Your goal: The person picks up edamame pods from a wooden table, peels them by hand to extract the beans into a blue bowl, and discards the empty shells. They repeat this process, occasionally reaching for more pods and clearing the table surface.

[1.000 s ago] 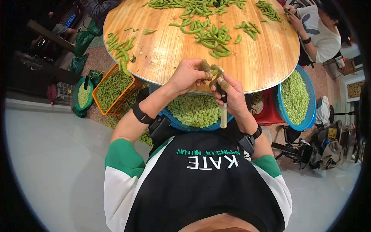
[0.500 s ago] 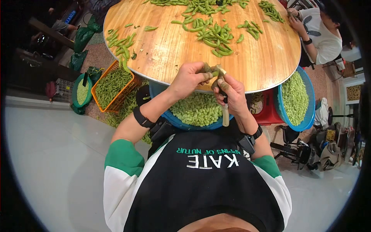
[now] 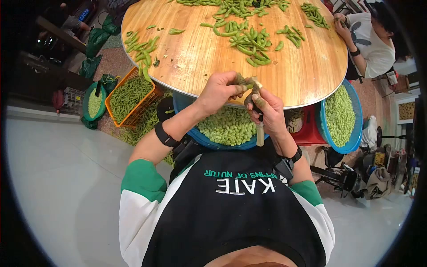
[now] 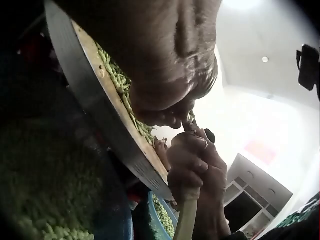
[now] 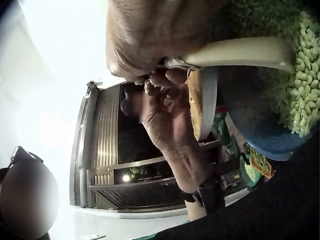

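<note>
The left hand pinches a green pod between thumb and fingers, just above the table's near edge. Close beside it, the right hand curls round a tool with a pale handle that points down toward the body. In the left wrist view, the right hand grips the same pale handle. The fingertips of both hands meet or nearly meet; the pod's far end is hidden there. Beneath the hands sits a blue basin holding shelled beans.
Piles of pods lie on the round wooden table. An orange crate of pods and a green basin stand at the left. A blue tub of beans is at the right, below another person.
Both hands stay close together with small finger movements; the left hand keeps its pinch and the right its grip. The head view has shifted slightly.
</note>
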`<state>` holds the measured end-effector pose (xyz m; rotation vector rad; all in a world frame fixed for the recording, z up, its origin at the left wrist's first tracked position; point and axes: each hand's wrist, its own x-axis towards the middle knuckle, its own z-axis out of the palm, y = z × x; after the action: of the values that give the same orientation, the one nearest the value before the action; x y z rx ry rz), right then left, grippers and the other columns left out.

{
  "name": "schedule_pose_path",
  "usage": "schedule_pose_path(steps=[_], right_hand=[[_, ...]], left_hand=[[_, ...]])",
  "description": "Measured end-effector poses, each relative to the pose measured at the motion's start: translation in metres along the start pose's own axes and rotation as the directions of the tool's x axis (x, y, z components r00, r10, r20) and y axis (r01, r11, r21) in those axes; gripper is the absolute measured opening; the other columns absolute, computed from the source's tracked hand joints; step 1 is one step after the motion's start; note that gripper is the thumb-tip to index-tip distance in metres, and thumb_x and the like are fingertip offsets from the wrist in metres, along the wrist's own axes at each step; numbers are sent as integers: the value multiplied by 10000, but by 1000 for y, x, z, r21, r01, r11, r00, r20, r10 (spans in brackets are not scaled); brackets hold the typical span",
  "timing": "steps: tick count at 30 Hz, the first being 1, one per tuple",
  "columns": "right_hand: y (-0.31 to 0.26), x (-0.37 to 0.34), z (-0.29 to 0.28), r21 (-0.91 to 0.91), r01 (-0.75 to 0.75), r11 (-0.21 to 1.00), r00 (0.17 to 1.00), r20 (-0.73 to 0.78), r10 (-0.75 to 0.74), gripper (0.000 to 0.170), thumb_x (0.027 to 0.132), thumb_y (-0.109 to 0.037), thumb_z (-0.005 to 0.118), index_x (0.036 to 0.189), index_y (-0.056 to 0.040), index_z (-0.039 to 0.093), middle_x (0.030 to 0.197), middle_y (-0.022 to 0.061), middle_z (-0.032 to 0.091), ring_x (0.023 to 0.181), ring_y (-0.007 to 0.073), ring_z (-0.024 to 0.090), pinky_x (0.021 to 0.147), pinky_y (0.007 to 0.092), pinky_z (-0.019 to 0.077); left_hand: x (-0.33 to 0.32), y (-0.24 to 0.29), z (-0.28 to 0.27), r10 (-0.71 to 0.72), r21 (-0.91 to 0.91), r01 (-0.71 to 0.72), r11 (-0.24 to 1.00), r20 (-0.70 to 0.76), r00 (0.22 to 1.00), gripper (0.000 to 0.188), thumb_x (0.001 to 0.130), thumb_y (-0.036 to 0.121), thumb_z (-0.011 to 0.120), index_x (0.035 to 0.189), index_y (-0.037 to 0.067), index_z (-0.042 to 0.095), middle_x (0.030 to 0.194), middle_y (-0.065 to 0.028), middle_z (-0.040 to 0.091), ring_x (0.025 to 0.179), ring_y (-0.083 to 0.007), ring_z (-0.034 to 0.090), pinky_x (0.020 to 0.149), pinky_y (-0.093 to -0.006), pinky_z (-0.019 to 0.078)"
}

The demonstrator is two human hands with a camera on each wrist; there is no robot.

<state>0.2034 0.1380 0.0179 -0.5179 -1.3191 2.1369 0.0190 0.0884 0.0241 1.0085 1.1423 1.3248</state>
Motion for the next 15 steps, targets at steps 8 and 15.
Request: schedule_pose_path(steps=[8,15], right_hand=[[-3,-3,-11,141,-47,989,995,99,33,357,948,-83,504,1296,-3,496,793,31,575,570,49,467,491,178,388],[11,-2,-6,-460,134,878,980,-71,-187,382,896,-36,582,1270,6,516,849,0,610,692,54,542,607,204,454]], left_hand=[[2,-4,-2,-181,-390,248,887,202,963,54,873,60,598,869,9,615,732,-24,585,606,-72,529,513,-198,394],[-1,-5,11,-124,-210,134,968,60,990,86,876,70,574,880,-8,609,756,-24,591,618,-71,537,548,-214,427]])
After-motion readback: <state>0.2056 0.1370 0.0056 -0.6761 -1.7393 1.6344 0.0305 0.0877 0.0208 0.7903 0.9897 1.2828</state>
